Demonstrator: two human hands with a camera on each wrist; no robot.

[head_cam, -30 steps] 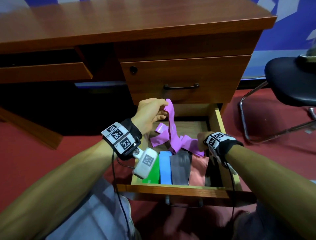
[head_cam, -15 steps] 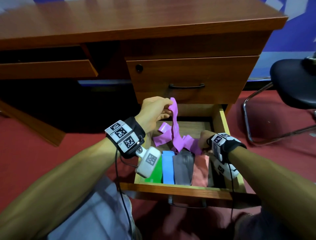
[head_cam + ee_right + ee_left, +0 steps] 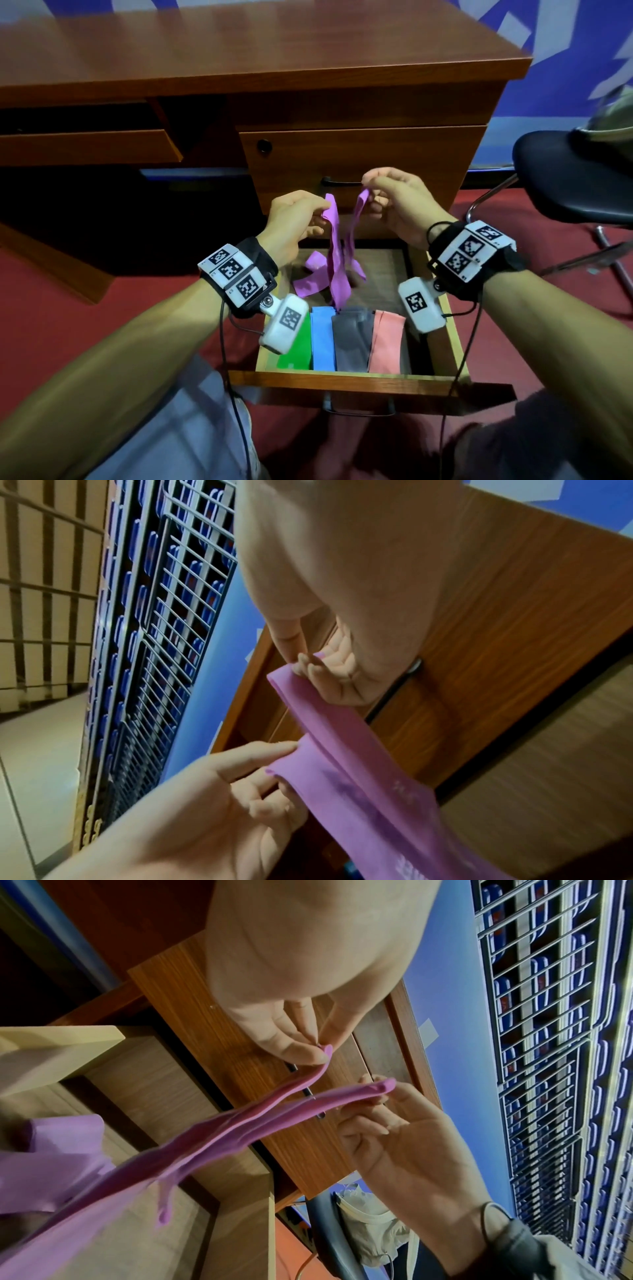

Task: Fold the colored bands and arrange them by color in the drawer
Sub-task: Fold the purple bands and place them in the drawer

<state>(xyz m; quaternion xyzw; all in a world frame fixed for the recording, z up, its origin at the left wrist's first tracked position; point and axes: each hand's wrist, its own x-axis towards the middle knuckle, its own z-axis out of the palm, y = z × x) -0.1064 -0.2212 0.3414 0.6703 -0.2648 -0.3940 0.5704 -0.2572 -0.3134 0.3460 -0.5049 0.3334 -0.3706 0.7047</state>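
Note:
A purple band (image 3: 337,270) hangs in two strands over the open drawer (image 3: 342,377). My left hand (image 3: 323,210) pinches one upper end and my right hand (image 3: 368,192) pinches the other, both level with the upper drawer front. The left wrist view shows the left hand (image 3: 322,1047) and right hand (image 3: 380,1093) each pinching a strand of the purple band (image 3: 240,1131). More purple band (image 3: 308,286) lies on the drawer floor at the back. At the drawer's front lie folded green (image 3: 296,347), blue (image 3: 323,339), grey (image 3: 352,339) and pink (image 3: 387,342) bands side by side.
A wooden desk (image 3: 239,58) stands above, with a closed upper drawer and its black handle (image 3: 337,182) right behind my hands. A black chair (image 3: 575,178) stands at the right on red carpet (image 3: 154,301). My knees are under the drawer front.
My right hand has risen out of the drawer with the band's other end, up beside my left hand. The band now hangs in two strands.

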